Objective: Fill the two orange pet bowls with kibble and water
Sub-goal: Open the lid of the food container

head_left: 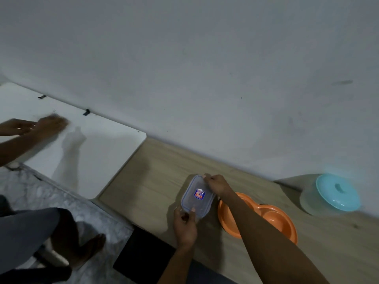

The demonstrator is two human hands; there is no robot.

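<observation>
A small clear plastic container (197, 196) with a blue-rimmed lid and a sticker sits on the wooden table (155, 173). My left hand (184, 224) pinches its near end. Fingers of my right hand (217, 184) curl over its far end, by the lid's edge. Just right of it lies the orange double pet bowl (272, 217), partly hidden under my right forearm; both visible hollows look empty. What the container holds cannot be made out.
A clear vessel with a turquoise lid (336, 193) stands at the back right against the wall. A white tabletop (88, 152) adjoins on the left, where another person's hands (34, 126) move, blurred. A dark seat (143, 255) sits below the table's front edge.
</observation>
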